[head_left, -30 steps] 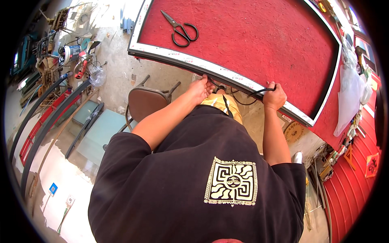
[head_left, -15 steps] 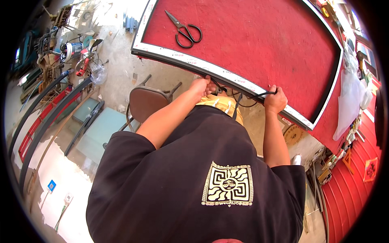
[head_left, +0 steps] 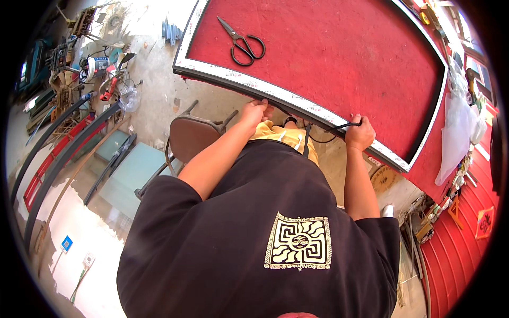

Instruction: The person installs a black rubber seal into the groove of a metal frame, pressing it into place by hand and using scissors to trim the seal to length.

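Note:
A window-like frame (head_left: 297,99), dark with white protective film, lies on a red-topped table (head_left: 339,47). My left hand (head_left: 256,112) is closed at the frame's near edge, fingertips pinching a thin black rubber strip against the dark side. Farther right, my right hand (head_left: 360,132) is closed around a length of the same black rubber strip (head_left: 339,127), which loops from the fist back toward the edge and hangs below it. Inside the frame, on the red surface, black-handled scissors (head_left: 243,43) lie with blades pointing to the far left.
A brown-seated chair (head_left: 194,137) stands left of my legs. Glass panes (head_left: 124,172) and long dark curved bars (head_left: 66,164) lean farther left, near piled tools. Clear plastic sheeting (head_left: 455,135) hangs at the table's right side, by a red corrugated wall (head_left: 456,259).
My left hand has slid a little leftward along the frame's near edge. My right hand stays almost in place, holding the strip.

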A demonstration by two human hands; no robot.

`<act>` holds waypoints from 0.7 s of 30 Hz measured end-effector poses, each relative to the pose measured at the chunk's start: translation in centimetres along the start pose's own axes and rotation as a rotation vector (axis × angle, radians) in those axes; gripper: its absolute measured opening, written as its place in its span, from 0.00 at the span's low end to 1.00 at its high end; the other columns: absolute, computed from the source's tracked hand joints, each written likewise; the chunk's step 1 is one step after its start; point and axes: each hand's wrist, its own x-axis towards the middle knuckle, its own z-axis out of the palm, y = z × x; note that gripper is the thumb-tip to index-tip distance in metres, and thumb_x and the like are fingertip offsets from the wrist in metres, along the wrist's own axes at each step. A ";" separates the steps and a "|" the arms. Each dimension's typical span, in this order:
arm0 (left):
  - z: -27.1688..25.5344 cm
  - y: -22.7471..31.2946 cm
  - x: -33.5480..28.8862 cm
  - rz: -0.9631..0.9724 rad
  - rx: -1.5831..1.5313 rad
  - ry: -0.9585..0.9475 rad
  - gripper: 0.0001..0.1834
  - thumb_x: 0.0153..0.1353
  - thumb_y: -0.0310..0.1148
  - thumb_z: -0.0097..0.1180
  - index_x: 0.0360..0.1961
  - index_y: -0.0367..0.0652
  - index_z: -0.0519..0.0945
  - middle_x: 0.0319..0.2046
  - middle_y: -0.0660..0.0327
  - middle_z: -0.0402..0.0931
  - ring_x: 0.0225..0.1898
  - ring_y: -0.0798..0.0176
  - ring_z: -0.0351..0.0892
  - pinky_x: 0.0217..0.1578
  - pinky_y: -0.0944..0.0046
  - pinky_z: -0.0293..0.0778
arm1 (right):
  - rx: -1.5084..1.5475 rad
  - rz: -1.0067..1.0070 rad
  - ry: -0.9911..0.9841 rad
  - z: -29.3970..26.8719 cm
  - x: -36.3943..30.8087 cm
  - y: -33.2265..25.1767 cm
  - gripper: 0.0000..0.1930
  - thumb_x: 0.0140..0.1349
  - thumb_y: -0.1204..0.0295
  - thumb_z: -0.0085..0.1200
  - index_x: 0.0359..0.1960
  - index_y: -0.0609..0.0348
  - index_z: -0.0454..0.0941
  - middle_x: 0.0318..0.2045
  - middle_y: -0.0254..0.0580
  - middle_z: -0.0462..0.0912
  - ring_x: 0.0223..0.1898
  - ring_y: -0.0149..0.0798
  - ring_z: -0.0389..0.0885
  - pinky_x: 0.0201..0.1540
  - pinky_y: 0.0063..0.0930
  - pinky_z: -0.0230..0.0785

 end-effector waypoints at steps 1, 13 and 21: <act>-0.3 -0.1 -0.3 -0.006 -0.075 0.022 0.16 0.80 0.42 0.54 0.48 0.39 0.83 0.43 0.59 0.88 0.33 0.67 0.85 0.31 0.68 0.77 | -0.001 0.002 0.001 0.0 0.0 0.0 0.18 0.69 0.55 0.60 0.27 0.55 0.85 0.26 0.51 0.87 0.32 0.60 0.84 0.42 0.54 0.73; -2.6 1.0 -0.5 0.045 -0.157 0.100 0.13 0.76 0.41 0.61 0.42 0.41 0.83 0.37 0.60 0.87 0.33 0.68 0.83 0.30 0.68 0.74 | -0.015 0.011 -0.032 -0.2 -0.1 -0.1 0.18 0.68 0.55 0.59 0.27 0.54 0.86 0.27 0.51 0.88 0.34 0.60 0.85 0.43 0.54 0.73; -2.3 2.8 -1.2 0.061 0.013 0.202 0.11 0.77 0.37 0.60 0.43 0.39 0.83 0.38 0.61 0.88 0.35 0.66 0.85 0.35 0.62 0.80 | -0.006 -0.008 -0.024 -0.2 0.0 -0.1 0.18 0.69 0.55 0.59 0.28 0.54 0.85 0.27 0.51 0.88 0.34 0.60 0.85 0.42 0.54 0.74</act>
